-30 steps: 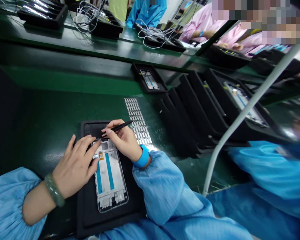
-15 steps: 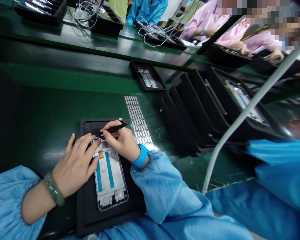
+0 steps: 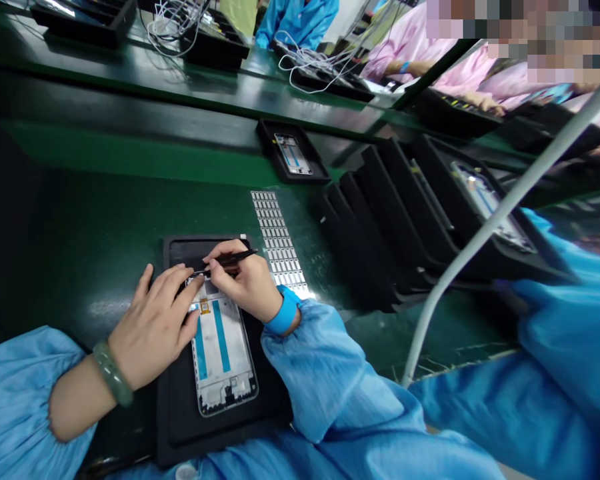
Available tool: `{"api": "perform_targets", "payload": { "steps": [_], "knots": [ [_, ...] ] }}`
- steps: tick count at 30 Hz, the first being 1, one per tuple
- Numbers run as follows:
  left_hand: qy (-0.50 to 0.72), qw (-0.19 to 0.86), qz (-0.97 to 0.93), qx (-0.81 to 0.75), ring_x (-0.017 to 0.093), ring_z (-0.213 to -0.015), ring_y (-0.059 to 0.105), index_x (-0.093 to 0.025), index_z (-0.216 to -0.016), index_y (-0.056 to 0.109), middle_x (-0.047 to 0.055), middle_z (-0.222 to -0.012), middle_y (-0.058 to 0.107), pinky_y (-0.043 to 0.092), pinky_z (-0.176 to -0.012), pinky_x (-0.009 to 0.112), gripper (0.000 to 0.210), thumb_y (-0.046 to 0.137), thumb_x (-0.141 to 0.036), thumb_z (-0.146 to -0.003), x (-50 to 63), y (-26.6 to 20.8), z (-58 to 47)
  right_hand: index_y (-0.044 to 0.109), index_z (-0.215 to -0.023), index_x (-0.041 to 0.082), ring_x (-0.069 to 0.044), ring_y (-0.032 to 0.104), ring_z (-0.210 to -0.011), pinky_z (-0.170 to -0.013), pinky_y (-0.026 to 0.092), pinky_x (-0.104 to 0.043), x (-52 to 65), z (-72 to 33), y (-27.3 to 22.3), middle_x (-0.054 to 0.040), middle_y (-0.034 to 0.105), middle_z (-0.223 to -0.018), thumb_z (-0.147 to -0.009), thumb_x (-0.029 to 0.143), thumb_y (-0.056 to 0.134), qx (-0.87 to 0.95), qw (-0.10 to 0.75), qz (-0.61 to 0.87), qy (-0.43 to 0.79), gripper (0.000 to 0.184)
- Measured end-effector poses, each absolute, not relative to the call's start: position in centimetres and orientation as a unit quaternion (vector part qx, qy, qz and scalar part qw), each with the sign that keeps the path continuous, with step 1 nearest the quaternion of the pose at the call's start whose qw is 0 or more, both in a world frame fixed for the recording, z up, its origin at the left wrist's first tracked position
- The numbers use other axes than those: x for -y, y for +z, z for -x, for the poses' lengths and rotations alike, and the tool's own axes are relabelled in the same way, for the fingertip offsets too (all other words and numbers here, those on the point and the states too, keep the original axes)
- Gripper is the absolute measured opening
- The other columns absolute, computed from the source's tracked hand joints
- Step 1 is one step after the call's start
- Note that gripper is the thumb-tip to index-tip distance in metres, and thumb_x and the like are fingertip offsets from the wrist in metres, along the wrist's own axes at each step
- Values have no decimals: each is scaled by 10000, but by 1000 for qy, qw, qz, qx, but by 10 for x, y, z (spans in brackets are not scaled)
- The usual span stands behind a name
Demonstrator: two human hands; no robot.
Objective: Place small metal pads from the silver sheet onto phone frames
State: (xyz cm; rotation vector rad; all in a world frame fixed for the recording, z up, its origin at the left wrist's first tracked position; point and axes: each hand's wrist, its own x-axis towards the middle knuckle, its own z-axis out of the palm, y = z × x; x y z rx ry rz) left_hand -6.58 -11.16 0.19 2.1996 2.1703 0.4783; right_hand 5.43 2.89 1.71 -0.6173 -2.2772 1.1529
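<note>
A phone frame (image 3: 237, 363) with two blue strips and a small orange flex connector (image 3: 205, 307) lies in a black foam tray (image 3: 180, 437). My left hand (image 3: 153, 327) rests over the frame's upper left edge, fingers stretched out and thumb apart. In my right hand (image 3: 243, 277) are black tweezers (image 3: 237, 257), held like a pen. Their tip points left to the frame's top edge, close to my left fingertips. What the tip touches is too small to make out.
A sheet of small silvery pieces (image 3: 275, 233) lies right of the tray. Behind it a smaller black tray (image 3: 320, 175) holds another phone frame. Stacked black trays (image 3: 380, 240) stand right, crossed by a grey tube (image 3: 460, 257). Co-workers sit across and at right.
Both my hands keep nearly the same place at the frame's top edge, and the view shifts slightly. A co-worker's blue sleeve at the right has moved up beside the stacked trays.
</note>
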Motion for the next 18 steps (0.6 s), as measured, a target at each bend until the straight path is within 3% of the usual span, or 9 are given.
{"api": "perform_targets", "payload": {
  "steps": [18],
  "knots": [
    [163, 7, -701, -695, 273, -1239, 436, -169, -1289, 453, 121, -1266, 515, 290, -1068, 566, 416, 419, -284, -891, 111, 0, 66, 551, -898, 185, -132, 636, -782, -726, 525, -247, -31, -54, 17, -31, 647, -858, -818, 168, 511, 907, 266, 146, 293, 91]
  ]
}}
